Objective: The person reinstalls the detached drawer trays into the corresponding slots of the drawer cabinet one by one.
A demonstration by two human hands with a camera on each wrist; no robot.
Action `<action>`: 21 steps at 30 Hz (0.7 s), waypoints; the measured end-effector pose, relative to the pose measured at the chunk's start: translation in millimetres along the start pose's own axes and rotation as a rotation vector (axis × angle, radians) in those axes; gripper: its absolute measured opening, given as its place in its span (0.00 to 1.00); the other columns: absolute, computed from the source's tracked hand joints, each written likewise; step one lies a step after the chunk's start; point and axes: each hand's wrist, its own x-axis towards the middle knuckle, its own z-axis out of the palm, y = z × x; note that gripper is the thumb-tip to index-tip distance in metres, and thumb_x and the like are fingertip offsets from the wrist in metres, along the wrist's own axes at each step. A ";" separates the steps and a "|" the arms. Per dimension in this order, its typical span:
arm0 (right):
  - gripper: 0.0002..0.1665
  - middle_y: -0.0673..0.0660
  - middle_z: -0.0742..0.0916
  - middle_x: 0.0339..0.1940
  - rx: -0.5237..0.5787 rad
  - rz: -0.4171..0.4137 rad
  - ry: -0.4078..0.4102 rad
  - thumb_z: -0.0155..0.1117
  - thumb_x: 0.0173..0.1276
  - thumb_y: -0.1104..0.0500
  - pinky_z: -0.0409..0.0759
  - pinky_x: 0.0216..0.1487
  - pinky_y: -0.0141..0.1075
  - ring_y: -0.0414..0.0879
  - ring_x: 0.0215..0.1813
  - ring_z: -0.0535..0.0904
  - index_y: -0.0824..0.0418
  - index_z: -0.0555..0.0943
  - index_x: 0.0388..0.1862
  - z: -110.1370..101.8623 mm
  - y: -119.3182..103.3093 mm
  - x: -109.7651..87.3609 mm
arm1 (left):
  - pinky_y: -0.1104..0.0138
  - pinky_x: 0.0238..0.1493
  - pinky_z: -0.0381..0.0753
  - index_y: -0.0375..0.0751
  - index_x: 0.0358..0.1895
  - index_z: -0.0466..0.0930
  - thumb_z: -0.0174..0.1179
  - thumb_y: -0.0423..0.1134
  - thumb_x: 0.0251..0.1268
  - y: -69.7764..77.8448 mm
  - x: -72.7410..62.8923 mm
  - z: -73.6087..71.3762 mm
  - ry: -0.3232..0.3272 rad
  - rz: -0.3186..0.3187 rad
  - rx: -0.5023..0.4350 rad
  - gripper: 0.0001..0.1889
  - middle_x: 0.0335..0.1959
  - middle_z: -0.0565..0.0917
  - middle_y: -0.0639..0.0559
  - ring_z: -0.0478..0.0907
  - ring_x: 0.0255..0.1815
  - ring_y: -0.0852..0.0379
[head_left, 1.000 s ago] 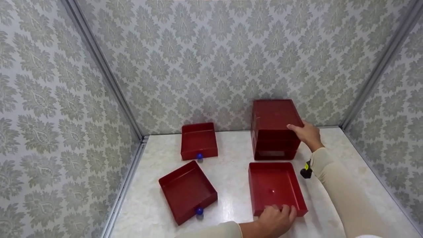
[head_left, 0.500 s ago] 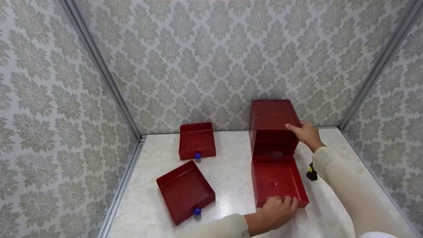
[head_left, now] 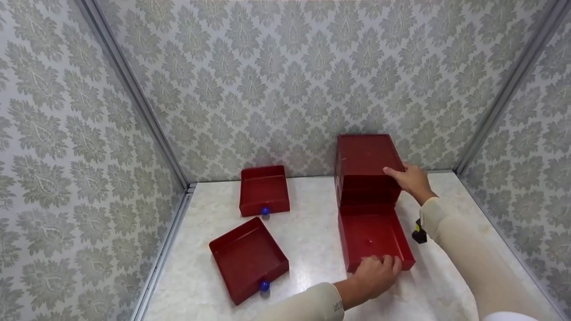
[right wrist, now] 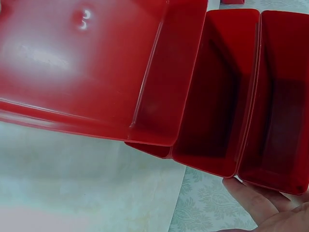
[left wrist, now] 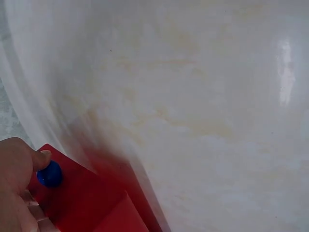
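Note:
A red plastic drawer (head_left: 374, 238) lies flat on the table, its back end at the lowest slot of the red drawer cabinet (head_left: 370, 154). My left hand (head_left: 372, 274) holds its front wall, fingers over the rim. In the left wrist view the thumb touches the blue knob (left wrist: 49, 174). My right hand (head_left: 410, 180) grips the cabinet's right front edge, thumb on top and fingers along the side. From the right wrist, the two upper slots (right wrist: 212, 96) look empty, and the drawer hides most of the lowest one.
Two more red drawers with blue knobs lie to the left: one at the back (head_left: 265, 191), one nearer and turned askew (head_left: 250, 258). A small black and yellow object (head_left: 419, 232) shows by the right sleeve. Patterned walls (head_left: 294, 89) enclose the table.
My left hand has pushed the drawer away from me, closing the gap so its back end meets the cabinet's lowest slot. The right hand has stayed on the cabinet.

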 end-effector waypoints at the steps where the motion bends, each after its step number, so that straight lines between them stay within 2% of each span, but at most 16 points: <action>1: 0.54 0.72 0.77 0.70 0.002 0.001 -0.002 0.56 0.69 0.26 0.72 0.69 0.63 0.68 0.69 0.74 0.64 0.66 0.78 0.4 0.0 0.1 | 0.64 0.41 0.89 0.60 0.79 0.54 0.55 0.55 0.76 -0.4 1.2 1.2 0.002 -0.008 0.010 0.34 0.63 0.76 0.61 0.83 0.42 0.60; 4: 0.53 0.72 0.77 0.70 -0.008 -0.002 0.002 0.57 0.70 0.27 0.72 0.69 0.63 0.68 0.69 0.74 0.63 0.66 0.78 1.5 -0.4 0.3 | 0.63 0.40 0.90 0.58 0.79 0.55 0.55 0.55 0.76 -1.1 4.3 4.1 0.023 -0.028 0.017 0.33 0.61 0.77 0.60 0.84 0.42 0.59; 8: 0.52 0.72 0.77 0.70 -0.019 -0.016 0.013 0.56 0.70 0.27 0.72 0.69 0.63 0.68 0.69 0.74 0.64 0.66 0.78 1.8 -0.8 -0.1 | 0.62 0.42 0.90 0.58 0.79 0.56 0.57 0.55 0.75 -1.5 7.9 5.9 0.037 -0.017 0.021 0.34 0.61 0.78 0.59 0.85 0.43 0.58; 12: 0.54 0.72 0.76 0.71 -0.007 -0.013 0.013 0.57 0.70 0.27 0.71 0.70 0.63 0.68 0.70 0.73 0.64 0.65 0.78 0.8 -0.3 -0.2 | 0.62 0.44 0.89 0.59 0.80 0.53 0.57 0.54 0.76 -0.4 12.4 5.9 0.017 0.000 0.025 0.35 0.63 0.77 0.59 0.84 0.46 0.59; 21: 0.55 0.72 0.76 0.72 -0.007 0.013 0.007 0.57 0.69 0.26 0.71 0.70 0.62 0.67 0.71 0.73 0.65 0.66 0.78 -1.0 0.1 0.6 | 0.62 0.44 0.89 0.59 0.80 0.53 0.54 0.54 0.78 5.4 20.0 3.4 0.011 -0.016 -0.004 0.33 0.64 0.76 0.60 0.84 0.45 0.59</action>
